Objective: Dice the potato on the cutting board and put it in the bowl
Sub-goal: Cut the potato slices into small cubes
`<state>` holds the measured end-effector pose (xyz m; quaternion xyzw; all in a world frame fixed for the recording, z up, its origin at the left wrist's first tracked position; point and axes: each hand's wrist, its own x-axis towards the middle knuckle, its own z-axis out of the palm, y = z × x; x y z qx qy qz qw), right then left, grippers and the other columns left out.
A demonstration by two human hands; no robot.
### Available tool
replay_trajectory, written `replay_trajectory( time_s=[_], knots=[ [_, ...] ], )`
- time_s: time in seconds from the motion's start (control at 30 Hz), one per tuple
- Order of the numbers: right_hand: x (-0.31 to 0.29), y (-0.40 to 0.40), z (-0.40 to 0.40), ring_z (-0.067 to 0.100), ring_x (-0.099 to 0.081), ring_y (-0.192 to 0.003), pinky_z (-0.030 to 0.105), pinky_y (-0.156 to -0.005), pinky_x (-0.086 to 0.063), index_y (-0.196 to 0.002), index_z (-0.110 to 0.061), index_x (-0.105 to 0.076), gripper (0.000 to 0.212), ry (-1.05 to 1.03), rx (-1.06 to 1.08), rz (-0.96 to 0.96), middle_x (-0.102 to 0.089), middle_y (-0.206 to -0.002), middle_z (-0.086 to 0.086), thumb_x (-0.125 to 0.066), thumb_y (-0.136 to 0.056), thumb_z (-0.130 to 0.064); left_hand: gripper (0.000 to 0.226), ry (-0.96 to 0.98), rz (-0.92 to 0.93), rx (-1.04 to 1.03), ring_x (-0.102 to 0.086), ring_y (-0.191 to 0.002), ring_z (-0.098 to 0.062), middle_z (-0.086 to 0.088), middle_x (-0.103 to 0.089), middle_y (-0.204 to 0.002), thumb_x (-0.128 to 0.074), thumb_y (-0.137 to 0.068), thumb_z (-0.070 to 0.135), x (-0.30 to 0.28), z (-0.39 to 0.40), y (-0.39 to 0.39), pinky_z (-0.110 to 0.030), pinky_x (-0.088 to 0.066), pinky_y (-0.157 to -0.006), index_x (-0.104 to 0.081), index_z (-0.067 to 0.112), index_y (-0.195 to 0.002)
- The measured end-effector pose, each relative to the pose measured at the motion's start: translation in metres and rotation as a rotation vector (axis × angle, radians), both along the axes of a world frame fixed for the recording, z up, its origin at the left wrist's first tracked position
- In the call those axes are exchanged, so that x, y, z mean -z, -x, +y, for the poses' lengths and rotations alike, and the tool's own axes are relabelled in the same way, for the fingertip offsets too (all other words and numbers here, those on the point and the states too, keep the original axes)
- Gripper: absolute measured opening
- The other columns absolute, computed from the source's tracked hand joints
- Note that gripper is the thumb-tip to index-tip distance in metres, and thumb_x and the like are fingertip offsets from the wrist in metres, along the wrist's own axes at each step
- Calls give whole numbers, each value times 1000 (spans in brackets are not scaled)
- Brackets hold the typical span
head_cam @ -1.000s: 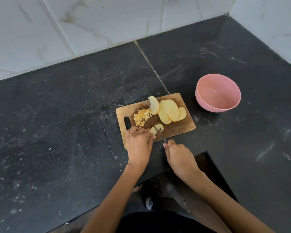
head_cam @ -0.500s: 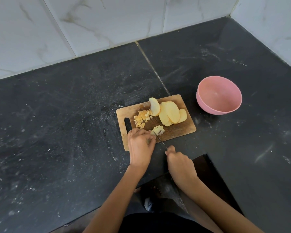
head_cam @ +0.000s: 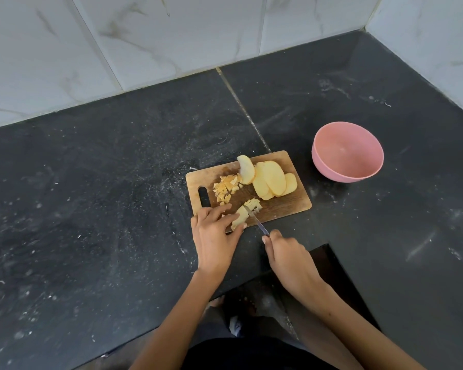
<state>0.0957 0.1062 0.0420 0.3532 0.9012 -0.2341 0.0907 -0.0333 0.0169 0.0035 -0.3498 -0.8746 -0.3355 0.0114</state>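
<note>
A small wooden cutting board (head_cam: 292, 206) lies on the black counter. On it are several pale potato slices (head_cam: 271, 178) at the back right and a heap of small dice (head_cam: 225, 189) at the back left. My left hand (head_cam: 214, 233) pins a potato strip (head_cam: 239, 218) at the board's near edge. My right hand (head_cam: 289, 259) grips a knife (head_cam: 257, 221), whose blade rests across that strip beside fresh-cut cubes (head_cam: 253, 204). The pink bowl (head_cam: 329, 166) stands to the right of the board with nothing in it.
White marble-look tiled walls (head_cam: 171, 41) rise behind and to the right of the black stone counter (head_cam: 91, 209). The counter's front edge has a notch by my right forearm, with the floor visible below it.
The left hand has slid back toward me along the strip, showing more of it. The knife has cut off more cubes and now sits further along the strip.
</note>
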Motion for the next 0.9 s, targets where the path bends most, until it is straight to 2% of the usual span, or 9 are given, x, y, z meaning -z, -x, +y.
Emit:
replay_trajectory(
  time_s=[0.17,0.33,0.6,0.73,0.9],
  knots=[
    [4,21,0,26,-65,-87,33,-64,-45,-114,-12,-48,33,-3,-14,-53,-65,-95,8,-26,-105,-35,12,-26,10,-15,-56,-83,-21,9,-72,-85,-86,-66,19,3,1,-2,-27,-27,-72,-78,22,-74],
    [7,36,-5,28,-65,-97,32,-67,-40,-118,-9,-44,23,-51,-17,-146,-65,-105,11,-30,-105,-23,11,-63,-1,-5,-48,-81,-16,6,-69,-76,-85,-66,14,6,5,-2,-27,-26,-73,-75,18,-68],
    [9,14,-9,26,-65,-95,29,-62,-37,-121,-10,-40,19,-68,-69,-190,-66,-104,9,-34,-104,-17,13,-47,-18,-14,-43,-80,-11,7,-67,-74,-85,-65,13,6,8,-4,-25,-22,-73,-73,18,-63],
    [8,-2,-13,25,-67,-93,27,-60,-36,-121,-9,-40,22,-70,-76,-187,-68,-101,9,-30,-106,-21,14,-40,14,-14,-49,-78,-14,8,-67,-75,-84,-68,14,7,7,-5,-25,-22,-73,-71,18,-61],
    [1,-9,-9,30,-66,-93,30,-62,-36,-110,-10,-43,28,-22,-3,-159,-67,-99,11,-24,-106,-30,15,-58,52,0,-48,-81,-14,8,-69,-80,-82,-70,13,6,7,-2,-26,-22,-71,-71,18,-62]
  ],
)
